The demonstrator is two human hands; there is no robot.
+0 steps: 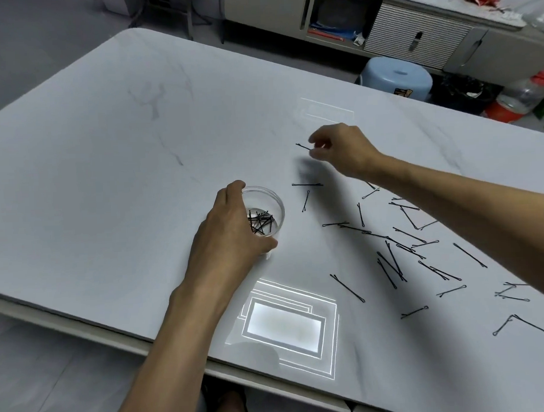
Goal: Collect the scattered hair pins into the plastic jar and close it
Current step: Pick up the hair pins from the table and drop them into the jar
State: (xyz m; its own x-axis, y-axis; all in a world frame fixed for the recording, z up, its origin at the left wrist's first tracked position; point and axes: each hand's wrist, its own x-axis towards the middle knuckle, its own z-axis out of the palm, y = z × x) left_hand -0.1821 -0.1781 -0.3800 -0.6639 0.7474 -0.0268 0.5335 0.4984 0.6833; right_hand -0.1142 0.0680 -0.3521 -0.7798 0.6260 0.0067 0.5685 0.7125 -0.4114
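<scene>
White table (pixel 108 150): left hand (pixel 231 228) around jar (pixel 275 205), right hand (pixel 339 149) seemingly pinching pin (pixel 303 147).

The clear round plastic jar (pixel 266 210) stood open, holding perhaps a dozen thin black metal hair pins (pixel 260 222); many more pins (pixel 398 250) lay scattered right of it.

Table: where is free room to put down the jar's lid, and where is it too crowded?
The table is bare left of and beyond the plastic jar held by the left hand. Another bare patch lies along the near edge, around the bright reflection. Crowded: scattered hair pins cover the right side, under the right hand's forearm.
</scene>
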